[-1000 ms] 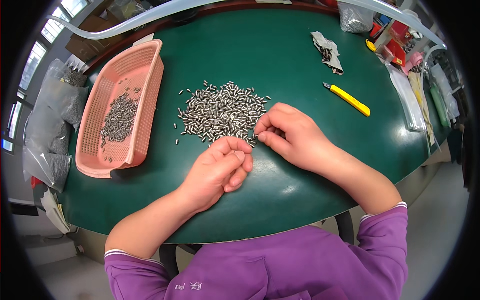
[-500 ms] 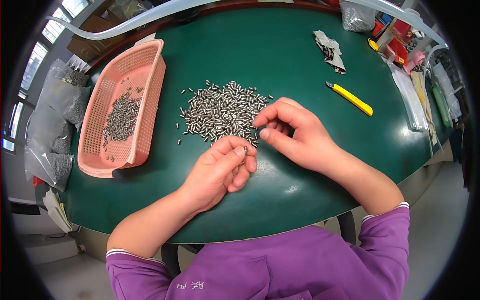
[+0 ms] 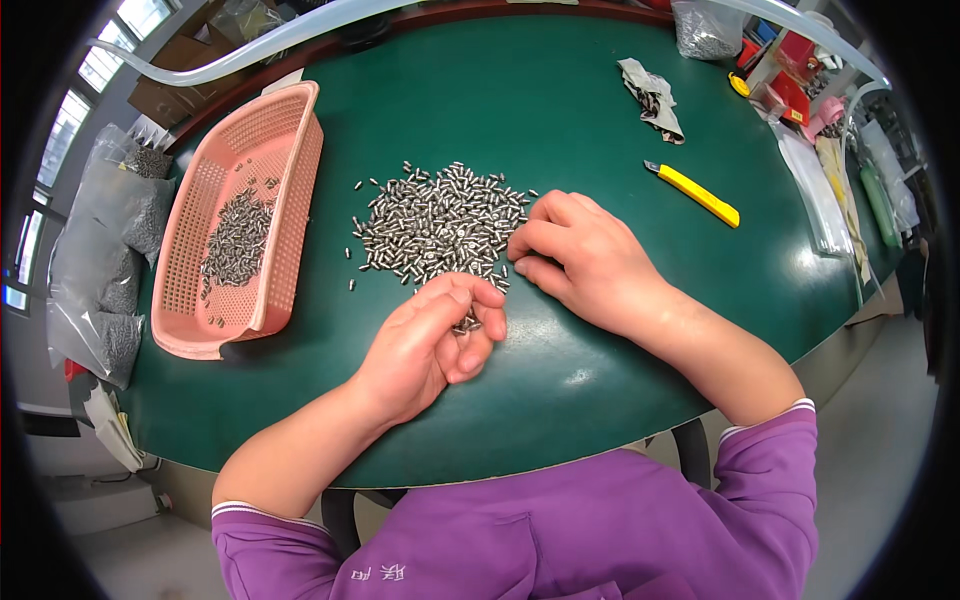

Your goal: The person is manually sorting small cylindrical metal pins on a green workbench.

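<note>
A pile of small silver metal pins lies on the round green table. My left hand is cupped just below the pile, its curled fingers closed over several pins. My right hand rests at the pile's right edge, fingertips curled against the pins there. A pink plastic basket stands to the left of the pile, with more of the same pins lying in it.
A yellow utility knife lies to the right of my hands. A crumpled bag sits further back. Clear bags of metal parts hang off the table's left side. Boxes and packets crowd the far right edge.
My right hand has shifted slightly along the pile's right edge, its fingers curling in. My left hand stays cupped below the pile.
</note>
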Tool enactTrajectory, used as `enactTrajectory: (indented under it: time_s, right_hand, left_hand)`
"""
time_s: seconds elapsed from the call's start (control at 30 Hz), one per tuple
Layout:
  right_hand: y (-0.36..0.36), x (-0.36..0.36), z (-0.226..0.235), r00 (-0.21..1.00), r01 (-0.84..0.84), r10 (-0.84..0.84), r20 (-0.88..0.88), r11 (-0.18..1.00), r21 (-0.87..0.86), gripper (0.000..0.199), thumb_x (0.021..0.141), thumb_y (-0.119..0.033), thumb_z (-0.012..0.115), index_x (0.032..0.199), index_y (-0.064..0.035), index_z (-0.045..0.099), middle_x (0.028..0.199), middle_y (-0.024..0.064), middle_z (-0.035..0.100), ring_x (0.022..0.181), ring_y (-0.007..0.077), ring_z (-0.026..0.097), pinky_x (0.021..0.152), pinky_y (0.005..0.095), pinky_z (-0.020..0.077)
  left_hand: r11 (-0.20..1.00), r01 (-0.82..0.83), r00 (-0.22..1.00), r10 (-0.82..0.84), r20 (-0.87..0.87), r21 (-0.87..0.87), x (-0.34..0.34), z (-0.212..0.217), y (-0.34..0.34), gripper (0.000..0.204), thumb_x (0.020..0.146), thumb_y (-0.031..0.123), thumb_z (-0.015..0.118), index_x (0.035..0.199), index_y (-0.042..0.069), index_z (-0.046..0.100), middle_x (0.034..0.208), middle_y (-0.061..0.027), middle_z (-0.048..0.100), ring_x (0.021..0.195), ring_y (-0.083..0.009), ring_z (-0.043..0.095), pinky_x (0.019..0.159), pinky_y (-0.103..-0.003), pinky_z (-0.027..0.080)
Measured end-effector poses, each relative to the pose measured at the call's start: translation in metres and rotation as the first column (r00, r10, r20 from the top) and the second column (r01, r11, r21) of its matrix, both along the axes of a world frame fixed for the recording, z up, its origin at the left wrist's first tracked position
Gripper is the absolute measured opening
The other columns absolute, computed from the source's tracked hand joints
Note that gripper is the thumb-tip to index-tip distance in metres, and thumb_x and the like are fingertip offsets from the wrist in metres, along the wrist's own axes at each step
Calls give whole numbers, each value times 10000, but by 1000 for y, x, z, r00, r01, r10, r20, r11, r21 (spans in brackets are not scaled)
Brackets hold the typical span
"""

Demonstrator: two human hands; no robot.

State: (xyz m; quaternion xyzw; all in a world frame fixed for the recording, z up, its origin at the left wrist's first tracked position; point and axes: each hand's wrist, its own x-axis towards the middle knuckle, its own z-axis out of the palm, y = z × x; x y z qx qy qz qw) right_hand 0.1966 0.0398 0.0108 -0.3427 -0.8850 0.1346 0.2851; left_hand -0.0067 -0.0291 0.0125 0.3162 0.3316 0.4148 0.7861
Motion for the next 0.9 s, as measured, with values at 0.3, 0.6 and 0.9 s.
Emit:
enactTrajectory:
  time_s: [0.3,0.6,0.9]
  right_hand:
    - [-9,-6,14,948,-243,194,-254,953,-179,118,761,-103,702,857,-91,635,871,36,569,860,205,553,734,326,457]
    - [-6,-6,10,941,-208,145,-306,961,-182,122,774,-44,680,891,-78,665,859,38,584,818,176,572,683,289,476]
    - [-1,-1,0,996,-74,73,-58,997,-25,143,741,-73,686,869,-129,655,873,22,538,845,218,542,722,340,467]
  left_hand:
    - [998,60,998,-60,-15,18,1,-2,0,135,961,134,476,1063,49,458,846,-58,539,551,-55,403,457,-188,315]
    - [996,90,995,-89,-32,15,0,-1,0,127,979,173,443,1014,56,479,818,-56,542,545,-67,404,457,-188,315]
    - [998,65,998,-65,15,-16,-3,0,1,256,998,234,338,1032,36,497,845,-104,548,579,-126,426,491,-226,339]
